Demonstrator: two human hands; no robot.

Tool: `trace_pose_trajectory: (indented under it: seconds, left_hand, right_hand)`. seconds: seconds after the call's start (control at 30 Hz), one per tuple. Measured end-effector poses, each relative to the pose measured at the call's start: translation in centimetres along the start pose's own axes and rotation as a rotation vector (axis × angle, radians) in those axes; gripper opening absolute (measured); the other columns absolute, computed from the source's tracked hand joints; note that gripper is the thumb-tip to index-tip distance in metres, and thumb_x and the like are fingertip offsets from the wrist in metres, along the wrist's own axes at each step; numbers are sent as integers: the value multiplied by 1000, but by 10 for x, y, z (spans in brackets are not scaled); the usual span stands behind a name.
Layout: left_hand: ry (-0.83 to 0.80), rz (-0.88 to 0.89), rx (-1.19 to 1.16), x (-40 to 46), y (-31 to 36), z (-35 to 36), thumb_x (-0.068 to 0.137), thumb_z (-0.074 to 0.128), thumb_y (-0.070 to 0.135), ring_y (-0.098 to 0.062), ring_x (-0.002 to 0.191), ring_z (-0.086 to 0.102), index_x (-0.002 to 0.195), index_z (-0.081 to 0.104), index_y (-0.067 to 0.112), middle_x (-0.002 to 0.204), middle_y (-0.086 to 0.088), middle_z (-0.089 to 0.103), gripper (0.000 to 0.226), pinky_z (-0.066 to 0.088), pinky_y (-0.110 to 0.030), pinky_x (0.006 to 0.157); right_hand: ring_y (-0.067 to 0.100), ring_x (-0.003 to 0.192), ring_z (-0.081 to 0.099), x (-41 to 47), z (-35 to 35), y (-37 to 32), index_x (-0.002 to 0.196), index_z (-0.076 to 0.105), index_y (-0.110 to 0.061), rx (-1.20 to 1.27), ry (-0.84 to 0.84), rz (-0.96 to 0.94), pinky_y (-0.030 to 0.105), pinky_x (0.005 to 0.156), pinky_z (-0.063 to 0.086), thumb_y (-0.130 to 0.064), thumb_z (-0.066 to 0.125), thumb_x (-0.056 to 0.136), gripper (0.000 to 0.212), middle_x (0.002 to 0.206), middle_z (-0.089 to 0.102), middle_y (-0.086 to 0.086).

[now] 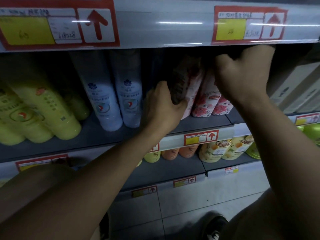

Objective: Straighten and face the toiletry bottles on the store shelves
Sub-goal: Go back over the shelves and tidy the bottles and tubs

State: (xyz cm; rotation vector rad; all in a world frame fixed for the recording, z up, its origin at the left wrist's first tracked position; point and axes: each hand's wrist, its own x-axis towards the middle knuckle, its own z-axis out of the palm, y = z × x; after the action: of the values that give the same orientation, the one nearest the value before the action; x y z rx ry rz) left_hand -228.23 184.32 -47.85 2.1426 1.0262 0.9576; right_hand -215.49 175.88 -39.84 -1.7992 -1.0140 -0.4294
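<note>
Both arms of a person reach into a store shelf (pixel 97 135) that holds toiletry bottles. The left hand (pixel 162 108) grips the leftmost pink floral bottle (pixel 188 90) from its left side: the thumb lies across the dark, printed face of the bottle, and the fingers go behind it, out of sight. This bottle is turned so that its dark side shows toward the aisle, and it leans to the right against its neighbours. The right hand (pixel 242 75) is curled over the tops of two more pink floral bottles (pixel 207 103), which stand just to the right of the first; its fingers are bent down among them, but whether they clasp a bottle or merely rest on it cannot be told, as the tops are in shadow under the upper shelf edge (pixel 173 23).

To the left of the pink group stand two pale blue bottles (pixel 117 94), upright and side by side, with labels facing out. Farther left is a cluster of yellow-green bottles (pixel 43 111), close together. Red-bordered price tags (pixel 57 26) with arrows are fixed to the shelf edges. On the shelf below stand yellow and orange bottles (pixel 173 153). White boxes (pixel 297 89) fill the far right.
</note>
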Motion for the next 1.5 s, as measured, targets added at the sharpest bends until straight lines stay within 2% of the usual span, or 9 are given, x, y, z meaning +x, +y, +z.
trace_pose_trajectory:
  seconds: [0.1,0.2,0.3,0.4,0.53,0.73,0.93,1.13,1.5]
  left_hand:
    - [41,25,20,-3,0,2,78,83,49,-31,102,68,108,61,10,112,-10,71,54,58,-47,81]
    - [69,30,53,-5,1,6,76,83,55,-30,99,68,108,61,12,112,-9,68,58,58,-47,81]
    - [84,12,85,-7,5,10,75,82,60,-31,99,64,108,62,13,110,-8,63,61,53,-39,80]
    - [95,0,119,-9,10,14,76,82,63,-33,102,61,109,62,12,112,-10,61,64,40,-34,75]
    - [145,-45,151,-12,18,21,73,83,66,-32,104,62,109,60,12,116,-9,60,69,39,-36,70]
    - [214,-44,167,-20,24,32,78,78,66,-33,99,64,108,49,16,112,-6,61,65,39,-37,64]
    - [154,-70,-22,-24,22,39,85,74,34,-28,85,67,108,40,17,97,0,68,45,50,-38,64]
    - [181,-61,53,-19,15,38,75,85,48,-32,113,56,111,50,11,120,-9,53,63,37,-32,79]
    - [202,-22,141,-29,12,37,77,74,46,-30,114,56,122,46,9,121,-8,52,65,42,-35,79]
  right_hand:
    - [42,86,68,-1,-9,23,82,63,-3,-213,170,124,45,73,55,-31,50,72,33,85,70,20]
    - [42,113,62,4,-17,49,116,67,-3,-254,256,320,39,95,49,-36,50,72,57,118,67,22]
    - [30,116,66,9,-28,66,113,73,-23,46,92,395,43,104,52,-45,60,60,59,121,71,8]
    - [30,102,75,10,-30,88,99,76,-14,373,-175,504,56,95,58,-23,74,61,39,105,79,8]
    - [18,101,76,7,-38,95,121,69,0,328,-359,381,39,97,59,-3,78,84,38,108,78,3]
    - [8,101,75,4,-47,95,120,70,-10,223,-398,275,27,90,61,-18,83,87,37,111,77,-4]
    - [5,96,75,5,-51,100,123,66,-7,189,-430,265,23,86,61,-10,84,84,43,109,77,-5]
    - [10,101,76,5,-52,107,123,67,-8,186,-442,257,39,93,61,-14,85,83,44,112,78,-1]
    - [9,100,76,3,-50,109,120,68,-12,185,-425,285,43,93,62,-21,86,83,42,112,78,-2]
